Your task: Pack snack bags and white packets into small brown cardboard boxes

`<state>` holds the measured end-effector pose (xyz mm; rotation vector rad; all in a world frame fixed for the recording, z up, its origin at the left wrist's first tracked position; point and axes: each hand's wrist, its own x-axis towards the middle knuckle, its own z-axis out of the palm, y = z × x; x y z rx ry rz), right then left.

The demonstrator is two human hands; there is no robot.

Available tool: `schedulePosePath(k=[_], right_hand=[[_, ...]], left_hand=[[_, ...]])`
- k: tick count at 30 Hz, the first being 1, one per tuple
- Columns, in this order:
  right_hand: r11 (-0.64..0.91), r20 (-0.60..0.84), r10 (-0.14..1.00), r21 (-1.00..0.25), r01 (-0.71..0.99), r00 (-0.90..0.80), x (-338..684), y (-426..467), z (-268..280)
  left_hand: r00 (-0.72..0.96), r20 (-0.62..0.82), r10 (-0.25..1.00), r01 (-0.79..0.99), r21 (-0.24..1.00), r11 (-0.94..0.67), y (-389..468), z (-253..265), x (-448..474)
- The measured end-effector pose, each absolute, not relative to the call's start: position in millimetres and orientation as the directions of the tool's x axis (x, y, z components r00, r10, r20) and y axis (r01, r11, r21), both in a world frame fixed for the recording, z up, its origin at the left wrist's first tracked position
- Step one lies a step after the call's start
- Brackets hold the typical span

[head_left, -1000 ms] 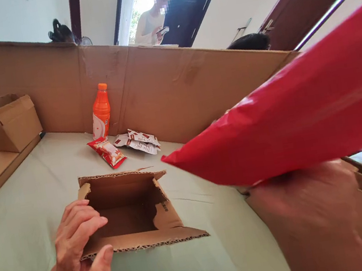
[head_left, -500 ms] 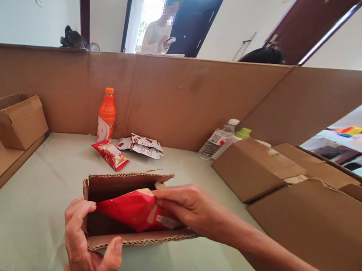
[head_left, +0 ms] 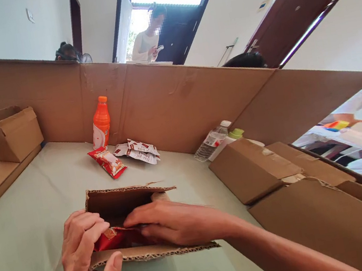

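Observation:
A cardboard box (head_left: 152, 253) with its top open lies at the near middle of the table. My left hand (head_left: 85, 258) grips its left end, fingers over the edge and thumb along the front wall. Inside the box sits a red packet (head_left: 110, 240), partly covered by both hands. My right hand (head_left: 178, 224) reaches into the box with its thumb and fingers on either side of the packet's top; the fingertips are partly hidden. Beyond the box are a small red snack packet (head_left: 107, 162), white sachets (head_left: 140, 151) and an orange bottle (head_left: 101, 123).
Cardboard boxes (head_left: 320, 218) stand at the right, beside a tilted clear bottle (head_left: 211, 142). A small open carton (head_left: 21, 134) sits at the back left. A tall cardboard screen (head_left: 160, 97) borders the table's far side. Other people are beyond it.
The red packet has gone lower into the box, and my right hand has moved down and left into it. My left hand stays at the box's left end. The view has shifted slightly.

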<state>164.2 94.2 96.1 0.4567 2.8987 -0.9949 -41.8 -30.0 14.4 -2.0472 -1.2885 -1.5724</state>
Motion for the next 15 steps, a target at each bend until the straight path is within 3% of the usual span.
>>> schedulePosePath(k=[2, 4, 6, 8, 10, 12, 15], right_hand=[[0.721, 0.119, 0.371, -0.662, 0.204, -0.921, 181.2, 94.6, 108.5], [0.672, 0.340, 0.532, -0.727, 0.142, -0.775, 196.0, 102.9, 118.0], [0.621, 0.450, 0.675, -0.774, 0.122, -0.585, 203.3, 122.4, 117.1], [0.581, 0.460, 0.749, -0.802, 0.140, -0.477, 200.1, 152.3, 101.5], [0.565, 0.411, 0.770, -0.794, 0.223, -0.489, 186.9, 187.7, 73.4], [0.603, 0.362, 0.761, -0.701, 0.381, -0.538, 165.9, 222.0, 40.1], [0.639, 0.314, 0.743, -0.596, 0.486, -0.591, 127.1, 258.9, -3.6]], left_hand=[[0.035, 0.874, 0.484, 0.752, 0.296, -0.589, -29.2, 13.0, -42.3], [0.040, 0.878, 0.476, 0.741, 0.294, -0.604, -28.6, 11.8, -42.5], [0.033, 0.883, 0.469, 0.733, 0.298, -0.612, -27.8, 10.8, -42.4], [0.020, 0.892, 0.452, 0.733, 0.294, -0.613, -26.6, 9.7, -42.7], [0.011, 0.898, 0.440, 0.741, 0.288, -0.607, -25.4, 8.2, -43.6], [0.005, 0.897, 0.442, 0.750, 0.289, -0.595, -24.5, 5.9, -44.1], [-0.038, 0.888, 0.459, 0.764, 0.322, -0.559, -23.2, 0.9, -41.4]])
